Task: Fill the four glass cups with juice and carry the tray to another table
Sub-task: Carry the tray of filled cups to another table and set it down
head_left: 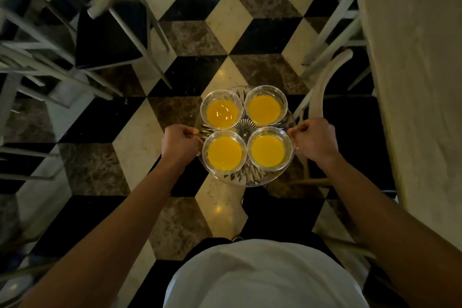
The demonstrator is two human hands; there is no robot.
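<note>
A round cut-glass tray point(252, 179) is held in the air above a checkered floor point(250, 40), gripped at its 2 opposite edges. The left hand point(180, 144) is closed into a fist around the tray's left rim, and the right hand point(315, 138) is closed the same way around the right rim. Between the 2 hands, 4 glass cups are seen standing on the tray, each filled with orange juice. Just beside the left hand stands the near-left cup point(224, 153), and beyond it the far-left cup point(222, 110). Just beside the right hand stands the near-right cup point(268, 150), and beyond it the far-right cup point(265, 105). The cups are packed close together, their rims touching or nearly so. A white-framed chair with a dark seat point(110, 37) is seen well beyond the left hand, and a table draped in pale cloth point(420, 70) lies to the outside of the right hand. A white shirt point(265, 280) is visible below, between the forearms.
</note>
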